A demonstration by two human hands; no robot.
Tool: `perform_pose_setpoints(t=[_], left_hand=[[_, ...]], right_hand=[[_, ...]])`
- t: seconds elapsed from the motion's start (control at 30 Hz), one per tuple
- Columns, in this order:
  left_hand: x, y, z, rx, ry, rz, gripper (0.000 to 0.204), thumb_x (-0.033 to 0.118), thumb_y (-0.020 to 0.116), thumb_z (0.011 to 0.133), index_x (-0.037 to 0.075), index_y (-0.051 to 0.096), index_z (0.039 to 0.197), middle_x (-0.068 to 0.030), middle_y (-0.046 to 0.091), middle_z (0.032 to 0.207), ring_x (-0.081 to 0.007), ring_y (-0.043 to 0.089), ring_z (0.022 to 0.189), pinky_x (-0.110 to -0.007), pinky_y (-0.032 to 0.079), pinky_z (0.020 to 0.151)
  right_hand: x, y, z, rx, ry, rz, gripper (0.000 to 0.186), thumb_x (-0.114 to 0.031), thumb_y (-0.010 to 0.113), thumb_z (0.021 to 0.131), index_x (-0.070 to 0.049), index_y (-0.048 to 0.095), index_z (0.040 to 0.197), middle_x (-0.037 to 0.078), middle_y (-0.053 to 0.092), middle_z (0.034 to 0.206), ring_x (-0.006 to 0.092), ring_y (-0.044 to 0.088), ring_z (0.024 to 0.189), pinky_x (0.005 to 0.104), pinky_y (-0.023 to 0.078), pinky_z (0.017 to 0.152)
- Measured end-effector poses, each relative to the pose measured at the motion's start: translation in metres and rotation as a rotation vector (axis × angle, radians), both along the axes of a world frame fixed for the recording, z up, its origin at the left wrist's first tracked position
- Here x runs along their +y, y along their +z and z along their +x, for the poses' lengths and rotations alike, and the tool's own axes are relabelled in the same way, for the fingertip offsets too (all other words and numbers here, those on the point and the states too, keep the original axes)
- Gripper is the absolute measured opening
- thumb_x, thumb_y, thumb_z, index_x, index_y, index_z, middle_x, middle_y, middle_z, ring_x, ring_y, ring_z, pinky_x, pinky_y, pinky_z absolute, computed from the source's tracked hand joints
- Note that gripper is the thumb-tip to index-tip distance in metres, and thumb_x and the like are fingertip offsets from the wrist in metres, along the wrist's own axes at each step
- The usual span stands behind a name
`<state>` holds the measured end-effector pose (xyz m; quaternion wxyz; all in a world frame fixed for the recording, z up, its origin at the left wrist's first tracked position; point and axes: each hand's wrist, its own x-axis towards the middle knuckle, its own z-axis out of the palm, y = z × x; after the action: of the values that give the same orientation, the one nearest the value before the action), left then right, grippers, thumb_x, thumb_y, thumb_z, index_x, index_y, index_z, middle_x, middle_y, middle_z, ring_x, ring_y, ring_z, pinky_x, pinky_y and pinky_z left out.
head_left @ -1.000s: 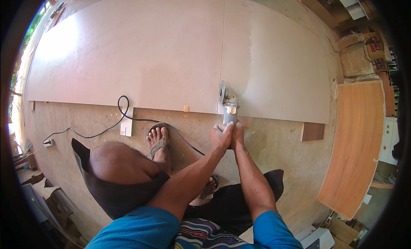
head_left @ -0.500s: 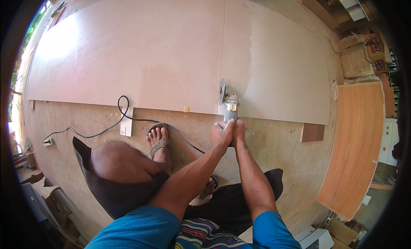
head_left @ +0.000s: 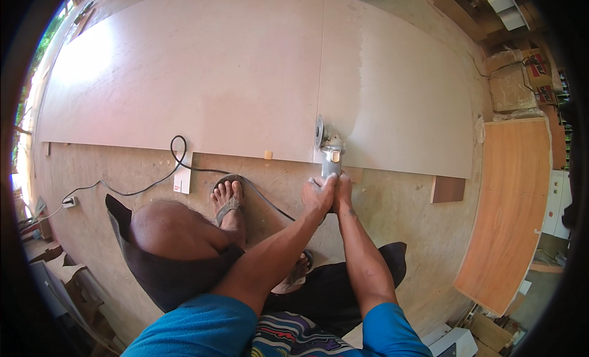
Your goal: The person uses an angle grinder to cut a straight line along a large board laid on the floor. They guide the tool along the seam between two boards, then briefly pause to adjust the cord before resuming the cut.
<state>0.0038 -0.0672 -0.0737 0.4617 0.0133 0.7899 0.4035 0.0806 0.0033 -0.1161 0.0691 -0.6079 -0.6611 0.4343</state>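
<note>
Both of my hands grip an angle grinder [head_left: 332,160] by its body, near the front edge of a large pale sheet [head_left: 202,68]. My left hand [head_left: 318,192] is closed round the grinder's left side, and my right hand [head_left: 343,190] is closed round its right side. The two hands touch each other. At the tool's head, an upright disc [head_left: 319,133] stands over a thin straight line that runs from the near edge to the far edge of the sheet. Pale dust surrounds the disc, so its contact with the sheet is hard to make out.
A black cord [head_left: 211,171] loops left across the floor to a socket [head_left: 69,202]. Small wood blocks [head_left: 447,189] show under the sheet's near edge. A brown wooden panel [head_left: 509,209] lies at the right, near cardboard boxes [head_left: 510,90]. My left foot [head_left: 227,200] is beside the cord.
The grinder and both hands have shifted very slightly toward me along the line. My grip is the same.
</note>
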Motion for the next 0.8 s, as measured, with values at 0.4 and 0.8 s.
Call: perform_pose_setpoints(t=[0.4, 0.8], left_hand=[[-0.011, 0.003, 0.005, 0.005, -0.029, 0.003, 0.074, 0.058, 0.079, 0.086, -0.012, 0.072, 0.110, -0.0378, 0.073, 0.108, -0.0497, 0.073, 0.110, -0.051, 0.056, 0.094], [-0.012, -0.006, 0.011, 0.030, -0.024, -0.011, 0.073, 0.062, 0.076, 0.086, -0.008, 0.073, 0.108, -0.0323, 0.076, 0.106, -0.0435, 0.075, 0.106, -0.047, 0.056, 0.094]], right_hand=[[-0.009, 0.004, 0.009, -0.015, 0.011, -0.033, 0.060, -0.046, 0.088, 0.073, 0.002, 0.073, 0.105, 0.028, 0.077, 0.099, 0.0469, 0.075, 0.097, 0.0509, 0.058, 0.085], [-0.011, 0.010, 0.008, 0.001, 0.007, -0.053, 0.058, -0.046, 0.085, 0.074, 0.002, 0.072, 0.105, 0.029, 0.077, 0.099, 0.0465, 0.075, 0.097, 0.0500, 0.058, 0.087]])
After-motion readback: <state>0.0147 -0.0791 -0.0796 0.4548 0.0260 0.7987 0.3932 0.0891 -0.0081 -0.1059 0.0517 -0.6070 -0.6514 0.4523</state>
